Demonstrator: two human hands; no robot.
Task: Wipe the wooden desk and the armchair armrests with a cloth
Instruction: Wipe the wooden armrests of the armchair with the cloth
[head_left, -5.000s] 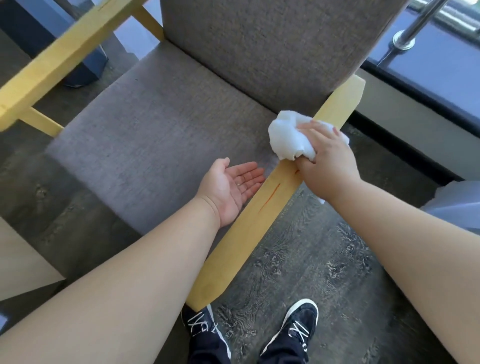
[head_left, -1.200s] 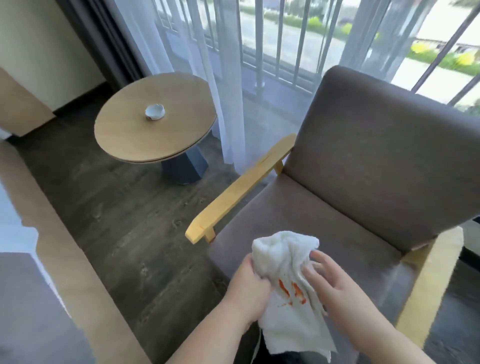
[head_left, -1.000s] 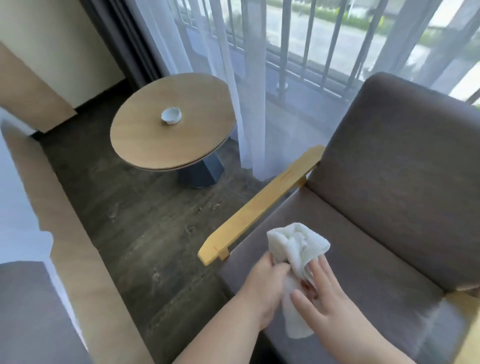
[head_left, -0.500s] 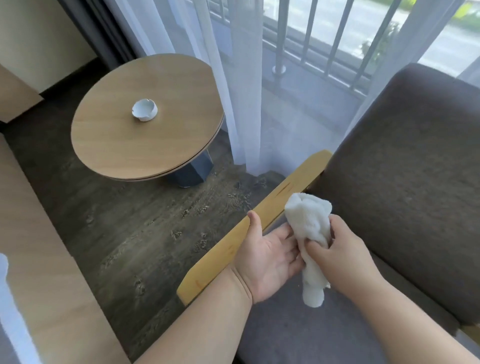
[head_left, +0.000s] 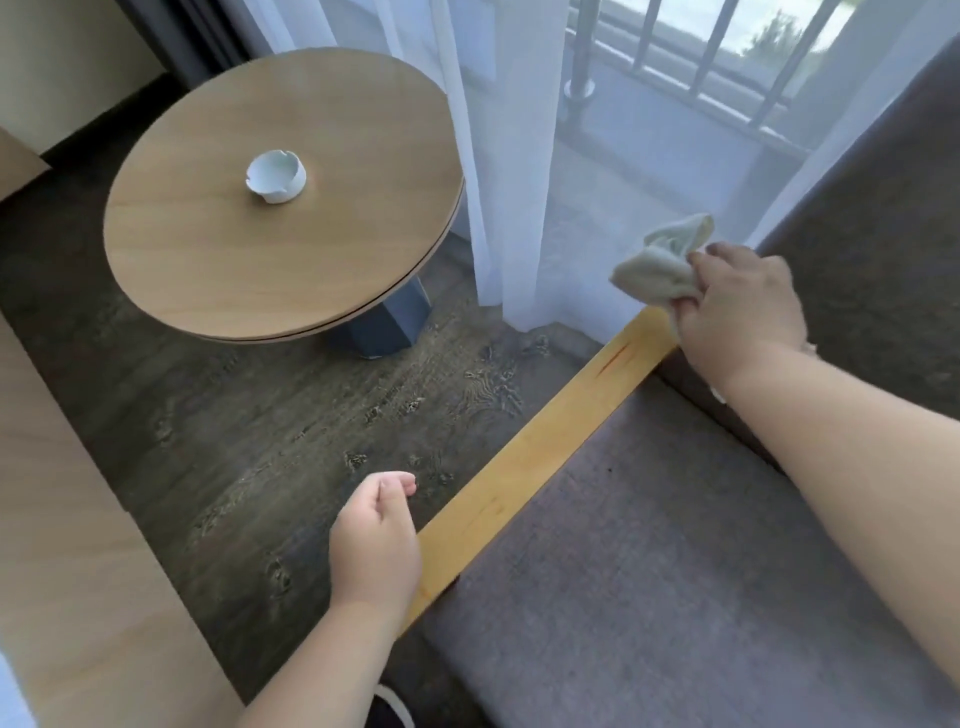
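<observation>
Dark floor (head_left: 311, 415) and a sheer curtain (head_left: 511, 156) lie beyond the armchair's yellow armrest (head_left: 545, 447). At the armrest's far end your right hand (head_left: 740, 312) has its grip closed round the bunched cloth (head_left: 657, 262). Beside the armrest's near end your left hand (head_left: 374, 545) is curled, its grip holding nothing. The table (head_left: 234, 270) stands well left of the armrest.

You are gripping the bunched white cloth (head_left: 660, 265) in your right hand (head_left: 737, 312) over the far end of the yellow wooden armrest (head_left: 545, 452). Your left hand (head_left: 374, 540) is hovering beside the armrest's near end, fingers curled, holding nothing. A white ashtray (head_left: 275, 176) is sitting on the round bench (head_left: 234, 270) beyond.
</observation>
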